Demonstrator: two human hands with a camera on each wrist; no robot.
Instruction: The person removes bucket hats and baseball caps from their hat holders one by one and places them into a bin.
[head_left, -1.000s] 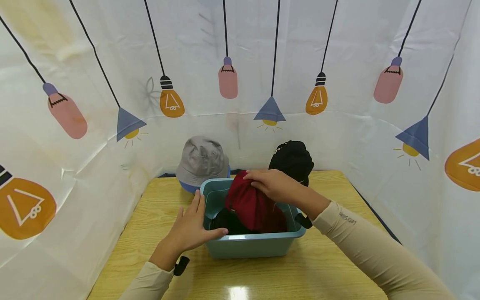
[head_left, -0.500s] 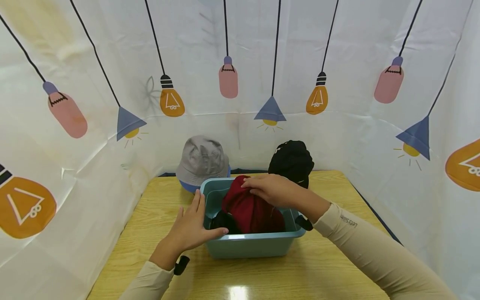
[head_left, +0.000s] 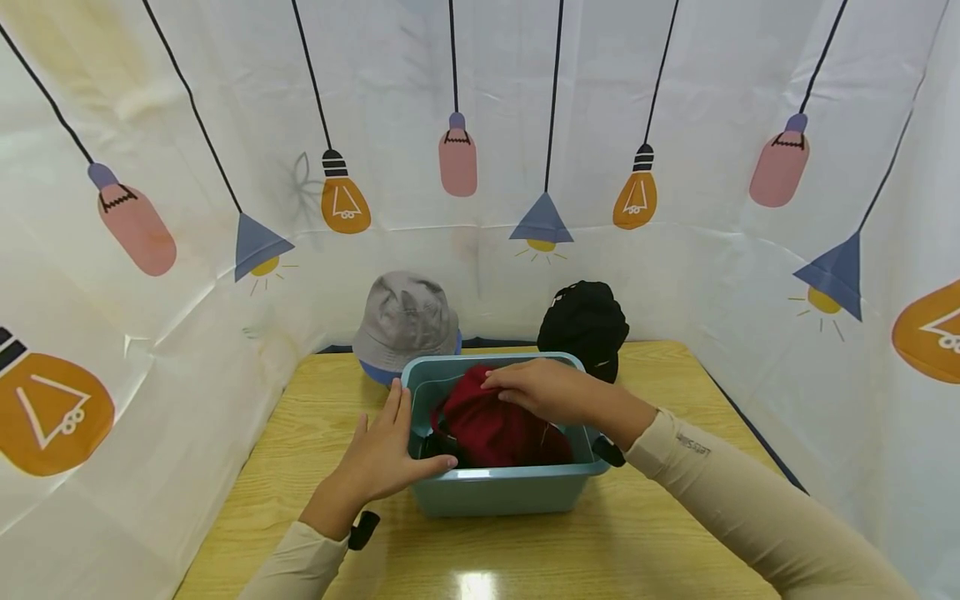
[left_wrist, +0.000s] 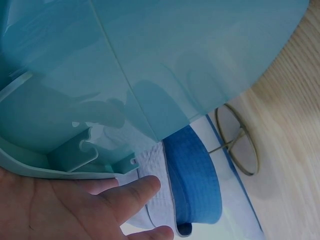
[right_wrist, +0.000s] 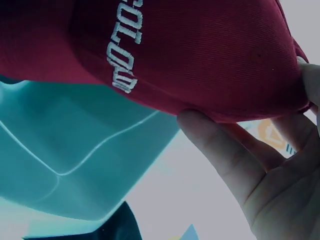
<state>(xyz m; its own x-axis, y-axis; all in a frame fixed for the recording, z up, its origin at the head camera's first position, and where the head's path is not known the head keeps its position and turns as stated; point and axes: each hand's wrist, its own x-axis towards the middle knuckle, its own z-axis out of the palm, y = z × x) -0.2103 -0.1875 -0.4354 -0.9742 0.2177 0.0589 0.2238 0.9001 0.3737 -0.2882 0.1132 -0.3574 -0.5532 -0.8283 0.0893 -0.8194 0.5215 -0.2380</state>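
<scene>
A red baseball cap [head_left: 487, 425] lies inside a light blue plastic tub [head_left: 498, 496], largely covering a dark item [head_left: 438, 450] beneath it. My right hand [head_left: 551, 392] holds the cap at its top. In the right wrist view the fingers [right_wrist: 220, 150] and thumb grip the edge of the crown, and white embroidered letters [right_wrist: 125, 47] show on its front. Along the tub's left side lies my left hand [head_left: 382, 458], fingers straight and spread, thumb over the front rim. The left wrist view has that palm [left_wrist: 55, 210] against the tub's rim.
Behind the tub at left sits a grey bucket hat [head_left: 405, 321] with a blue underside. A black cap [head_left: 585, 325] stands at the back right. The wooden table [head_left: 315, 433] is enclosed by a white curtain [head_left: 480, 275] printed with lamps.
The red cap has sunk lower into the tub and shifted slightly left, my right hand moving down with it. My left hand has stayed where it was.
</scene>
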